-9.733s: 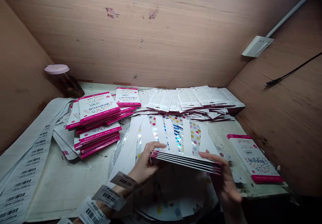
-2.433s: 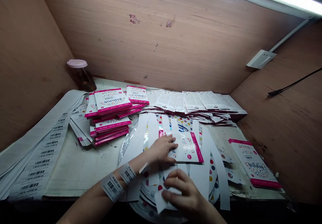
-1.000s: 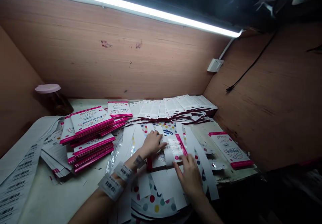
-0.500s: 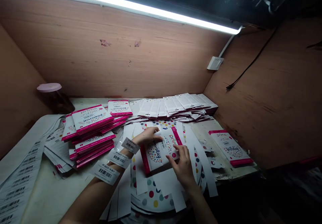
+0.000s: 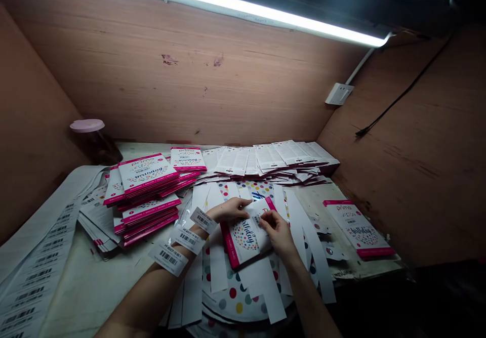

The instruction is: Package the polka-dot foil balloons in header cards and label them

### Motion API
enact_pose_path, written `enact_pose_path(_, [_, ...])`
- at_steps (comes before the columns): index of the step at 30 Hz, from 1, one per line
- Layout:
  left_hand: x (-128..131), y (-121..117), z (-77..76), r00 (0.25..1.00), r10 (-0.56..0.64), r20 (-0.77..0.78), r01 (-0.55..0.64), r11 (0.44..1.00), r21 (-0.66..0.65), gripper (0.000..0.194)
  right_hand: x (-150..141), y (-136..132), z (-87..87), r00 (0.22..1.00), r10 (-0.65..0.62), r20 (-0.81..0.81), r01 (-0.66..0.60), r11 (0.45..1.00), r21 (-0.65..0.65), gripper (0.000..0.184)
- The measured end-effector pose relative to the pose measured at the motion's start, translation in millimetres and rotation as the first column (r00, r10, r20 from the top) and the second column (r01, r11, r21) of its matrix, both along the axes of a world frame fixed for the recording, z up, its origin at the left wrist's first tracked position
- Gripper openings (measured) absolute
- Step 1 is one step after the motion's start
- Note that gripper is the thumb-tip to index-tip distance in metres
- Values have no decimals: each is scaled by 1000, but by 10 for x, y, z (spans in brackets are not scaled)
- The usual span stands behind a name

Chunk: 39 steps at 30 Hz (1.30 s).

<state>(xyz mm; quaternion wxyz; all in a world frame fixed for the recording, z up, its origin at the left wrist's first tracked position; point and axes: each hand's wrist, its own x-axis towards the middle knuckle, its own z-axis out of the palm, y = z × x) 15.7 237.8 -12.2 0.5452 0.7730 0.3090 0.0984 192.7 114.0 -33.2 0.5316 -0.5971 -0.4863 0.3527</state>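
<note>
A white Prima birthday balloon card (image 5: 245, 239) with pink edges and coloured dots lies tilted in front of me, on top of white paper strips. My left hand (image 5: 230, 209) grips its upper edge, with several barcode wristband labels (image 5: 187, 239) around that wrist. My right hand (image 5: 277, 233) pinches the card near its top right, its fingertips close to the left hand's. Beneath the card lies a round polka-dot foil balloon (image 5: 235, 297), partly hidden by strips (image 5: 218, 264).
Stacks of pink-edged cards (image 5: 148, 176) stand to the left, with printed instruction sheets (image 5: 261, 159) behind. A single card (image 5: 359, 229) lies right. A barcode label strip (image 5: 41, 267) runs along the left. Wooden walls enclose the bench, with a pink-lidded jar (image 5: 91, 138) in the back corner.
My right hand has moved up onto the card's top right, nearer my left hand. The card stays tilted in both hands. The view has shifted slightly.
</note>
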Motion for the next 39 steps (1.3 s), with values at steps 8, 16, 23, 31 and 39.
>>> enact_pose_path(8, [13,-39,-65,999,25,39,-22,997,-71,66,-26,193,-48,998,-66,25,68,995,-79,33])
enact_pose_path(16, [44,-34,-85,997,47,64,-37,989,-144,70,-51,181,-11,998,-58,14,59,993,-107,31])
enact_pose_path(23, [37,-65,-48,994,60,94,-37,972,-232,64,-130,114,-76,997,-75,0,75,997,8,33])
enact_pose_path(31, [26,-52,-54,995,50,89,-26,967,-254,60,-176,79,-85,988,-105,117,88,986,139,25])
enact_pose_path(39, [27,-33,-107,993,77,90,-51,963,-264,69,-186,4,-30,977,-93,192,54,979,198,21])
